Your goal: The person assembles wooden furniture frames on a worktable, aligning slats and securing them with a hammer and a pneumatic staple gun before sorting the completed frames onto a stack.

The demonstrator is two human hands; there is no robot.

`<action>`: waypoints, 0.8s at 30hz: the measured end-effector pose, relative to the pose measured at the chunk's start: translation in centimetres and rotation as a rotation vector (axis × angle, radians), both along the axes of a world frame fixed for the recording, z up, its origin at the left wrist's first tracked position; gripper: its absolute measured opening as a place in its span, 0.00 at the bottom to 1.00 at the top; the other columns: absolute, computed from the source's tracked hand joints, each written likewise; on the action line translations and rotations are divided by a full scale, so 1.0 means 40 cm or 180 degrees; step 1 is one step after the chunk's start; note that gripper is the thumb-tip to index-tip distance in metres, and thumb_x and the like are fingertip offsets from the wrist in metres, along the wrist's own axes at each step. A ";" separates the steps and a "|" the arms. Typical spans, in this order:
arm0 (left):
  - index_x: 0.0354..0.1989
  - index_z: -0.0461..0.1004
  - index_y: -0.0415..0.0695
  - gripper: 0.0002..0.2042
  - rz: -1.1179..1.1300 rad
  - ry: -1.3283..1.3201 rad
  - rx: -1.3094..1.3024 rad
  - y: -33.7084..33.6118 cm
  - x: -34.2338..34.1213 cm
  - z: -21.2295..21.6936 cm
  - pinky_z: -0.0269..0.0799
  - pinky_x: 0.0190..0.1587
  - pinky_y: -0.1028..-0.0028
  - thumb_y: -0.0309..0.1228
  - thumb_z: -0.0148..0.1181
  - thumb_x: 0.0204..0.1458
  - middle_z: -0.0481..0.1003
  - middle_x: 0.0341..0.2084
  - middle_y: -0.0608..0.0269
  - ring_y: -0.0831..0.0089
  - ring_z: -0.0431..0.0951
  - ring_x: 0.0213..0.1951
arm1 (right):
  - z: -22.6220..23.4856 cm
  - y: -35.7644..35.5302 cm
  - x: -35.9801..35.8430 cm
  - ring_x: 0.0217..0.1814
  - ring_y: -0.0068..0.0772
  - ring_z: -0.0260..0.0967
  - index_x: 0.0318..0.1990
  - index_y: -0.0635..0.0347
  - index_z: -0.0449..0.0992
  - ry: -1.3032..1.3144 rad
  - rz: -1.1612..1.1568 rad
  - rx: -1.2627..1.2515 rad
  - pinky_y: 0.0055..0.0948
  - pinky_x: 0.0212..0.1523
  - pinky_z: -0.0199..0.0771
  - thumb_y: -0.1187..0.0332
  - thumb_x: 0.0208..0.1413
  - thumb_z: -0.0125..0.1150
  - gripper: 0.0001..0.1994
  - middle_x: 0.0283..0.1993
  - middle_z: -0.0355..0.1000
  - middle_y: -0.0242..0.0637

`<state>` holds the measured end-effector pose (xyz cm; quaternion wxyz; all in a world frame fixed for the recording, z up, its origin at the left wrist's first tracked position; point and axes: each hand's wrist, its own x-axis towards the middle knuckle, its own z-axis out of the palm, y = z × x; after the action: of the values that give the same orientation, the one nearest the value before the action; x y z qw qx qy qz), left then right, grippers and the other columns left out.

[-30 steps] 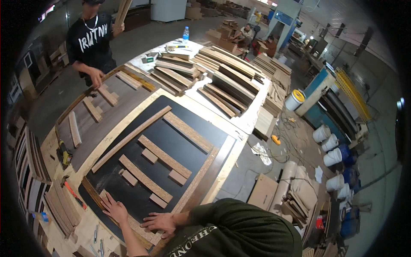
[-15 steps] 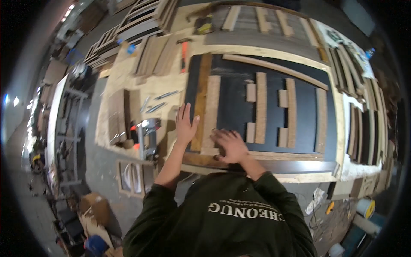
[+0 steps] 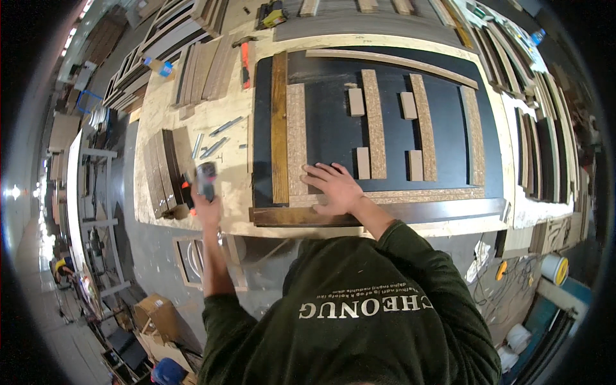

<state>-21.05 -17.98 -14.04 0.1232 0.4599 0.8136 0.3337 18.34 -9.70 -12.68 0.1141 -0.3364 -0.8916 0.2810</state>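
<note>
My left hand (image 3: 206,210) is closed round the handle of a grey nail gun (image 3: 206,178) at the left of the bench. Fingers spread, my right hand (image 3: 339,190) lies over the near left corner of a frame, at the end of an upright particleboard strip (image 3: 296,135) and the near strip (image 3: 423,196). Under these is a dark panel (image 3: 327,128), edged by a brown wooden strip (image 3: 280,128) on the left and a dark brown rail (image 3: 443,210) in front. Two inner strips (image 3: 375,125) (image 3: 423,128) have small blocks (image 3: 363,163) beside them.
Silver fastener strips (image 3: 215,147) and an orange-handled hammer (image 3: 245,61) lie left of the panel. Stacked boards (image 3: 163,173) stand beside the nail gun, with more boards (image 3: 204,70) behind. Wood strips (image 3: 545,147) fill the right side. A bottle (image 3: 159,67) lies far left.
My left hand has left the brown strip and moved left onto the nail gun, now gripping it. My right hand stays at the frame's corner. The whole view has shifted slightly.
</note>
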 end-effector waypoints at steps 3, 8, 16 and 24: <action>0.50 0.64 0.38 0.23 0.0134 -0.1709 0.0061 -0.046 0.010 0.159 0.69 0.28 0.77 0.26 0.60 0.43 0.72 0.32 0.59 0.75 0.73 0.28 | 0.001 0.000 0.011 0.70 0.42 0.46 0.62 0.47 0.60 0.0016 -0.0029 -0.0001 0.50 0.67 0.43 0.52 0.38 0.60 0.38 0.69 0.50 0.34; 0.38 0.73 0.38 0.14 -0.1151 -0.2204 -0.0491 -0.108 0.018 0.213 0.71 0.36 0.73 0.32 0.59 0.44 0.75 0.28 0.60 0.70 0.75 0.30 | -0.017 -0.001 0.011 0.69 0.46 0.48 0.61 0.48 0.62 0.0237 0.0031 0.0157 0.51 0.65 0.45 0.50 0.38 0.61 0.38 0.68 0.51 0.37; 0.43 0.71 0.34 0.21 -0.2248 -0.1639 -0.1700 0.008 0.334 0.348 0.70 0.45 0.71 0.34 0.66 0.43 0.76 0.34 0.57 0.71 0.76 0.37 | -0.008 0.001 0.019 0.71 0.49 0.43 0.62 0.47 0.59 0.0182 0.0019 0.0059 0.53 0.66 0.44 0.53 0.38 0.64 0.39 0.70 0.45 0.36; 0.37 0.74 0.35 0.20 -0.2034 -0.0754 -0.2253 0.057 0.404 0.362 0.73 0.39 0.71 0.33 0.69 0.34 0.77 0.28 0.53 0.66 0.78 0.32 | -0.011 0.013 0.019 0.71 0.50 0.43 0.61 0.48 0.61 0.0253 0.0060 -0.0071 0.53 0.66 0.43 0.52 0.39 0.62 0.37 0.70 0.47 0.37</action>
<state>-4.88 -15.71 0.43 0.4599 0.5753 0.6756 0.0323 19.12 -9.20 -13.13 0.1430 -0.3178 -0.8863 0.3050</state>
